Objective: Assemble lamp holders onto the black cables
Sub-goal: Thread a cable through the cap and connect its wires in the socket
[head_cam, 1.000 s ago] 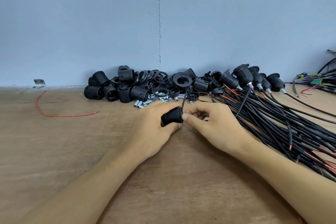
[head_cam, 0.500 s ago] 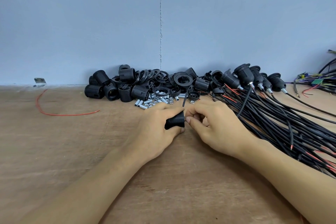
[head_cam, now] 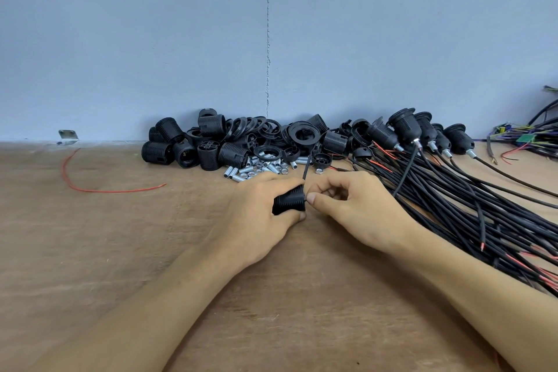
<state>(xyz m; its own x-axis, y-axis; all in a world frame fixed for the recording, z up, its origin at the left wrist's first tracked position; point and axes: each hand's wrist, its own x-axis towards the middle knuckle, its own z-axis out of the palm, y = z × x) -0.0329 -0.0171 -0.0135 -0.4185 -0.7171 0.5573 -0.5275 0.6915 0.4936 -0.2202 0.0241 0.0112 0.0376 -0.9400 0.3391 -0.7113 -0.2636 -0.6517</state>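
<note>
Grips a ribbed black lamp holder (head_cam: 289, 204) in the left hand (head_cam: 259, 214), fingers curled round it low over the wooden counter (head_cam: 90, 251). Pinches, with thumb and forefinger of the right hand (head_cam: 356, 208), a thin black cable (head_cam: 307, 169) at the holder's end, just beside the left fingertips. Behind, along the wall, a heap of loose holder parts (head_cam: 229, 145) fronted by small metal tubes and nuts (head_cam: 256, 167). At right, a bundle of black cables (head_cam: 468, 220), several topped with fitted holders (head_cam: 404, 127). At far left, a stray red wire (head_cam: 90, 189).
</note>
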